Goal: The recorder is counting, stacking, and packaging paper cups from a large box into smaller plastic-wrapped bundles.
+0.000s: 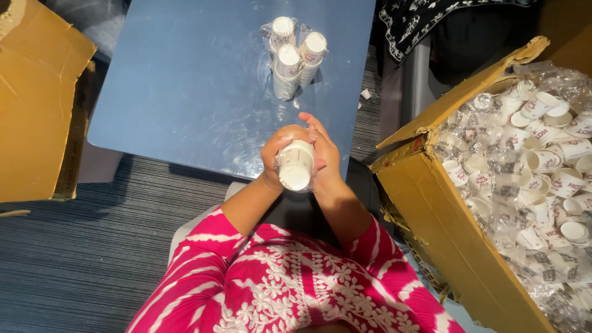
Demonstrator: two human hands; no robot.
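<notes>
— So, where's the stack of paper cups (pixel 295 165)?
— Between both palms, over the bench (pixel 185 92) edge, long axis pointing back toward her. Left hand (pixel 275 150) and right hand (pixel 323 150) are closed round it.

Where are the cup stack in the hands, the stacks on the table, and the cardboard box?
held cup stack (pixel 295 168), head view, its side.
table cup stacks (pixel 290 58), head view, middle stack.
cardboard box (pixel 431 228), head view, outer wall.

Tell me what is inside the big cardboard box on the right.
The cardboard box holds loose white paper cups mixed with crumpled clear plastic wrap. Anything beneath that top layer is covered.
</notes>
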